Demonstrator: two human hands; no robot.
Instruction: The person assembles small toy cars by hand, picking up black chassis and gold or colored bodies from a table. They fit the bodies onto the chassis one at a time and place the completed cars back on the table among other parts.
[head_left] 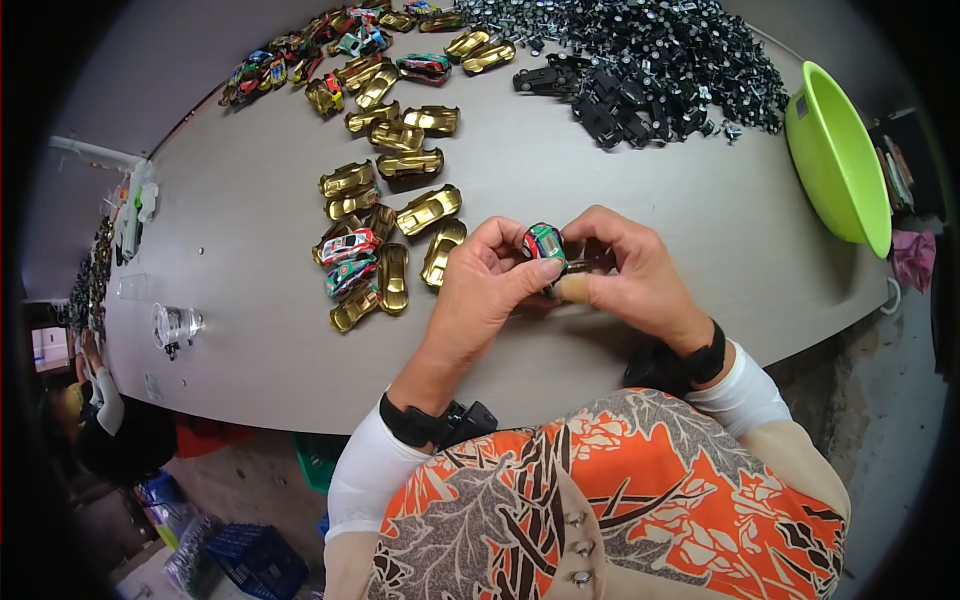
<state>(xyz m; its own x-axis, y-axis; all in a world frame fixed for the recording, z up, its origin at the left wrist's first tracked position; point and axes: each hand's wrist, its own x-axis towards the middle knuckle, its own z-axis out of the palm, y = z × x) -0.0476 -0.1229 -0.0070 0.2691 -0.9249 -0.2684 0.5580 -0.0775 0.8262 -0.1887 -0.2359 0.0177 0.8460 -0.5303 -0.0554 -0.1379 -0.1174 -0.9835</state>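
the toy car (546, 246), multicoloured, is positioned between both hands above the tabletop (270, 375). the left hand (490, 280) is closed on the car, thumb across its near end. the right hand (628, 268) is curled at the car's right side, thumb and fingers drawn together; whether it pinches a part cannot be determined. to the right of the grip, a lime-green basin (800, 135) stands tilted at the table edge, its opening facing away to the right. well left of the grip, a clear cup (180, 318) rests on the table; small dark parts (172, 350) show at its base, inside or outside indeterminate. below table level, left of the grip, is a blue crate (255, 560), contents unclear. nearer left are gold car bodies (428, 210); beyond the grip, heaped black parts (650, 70).
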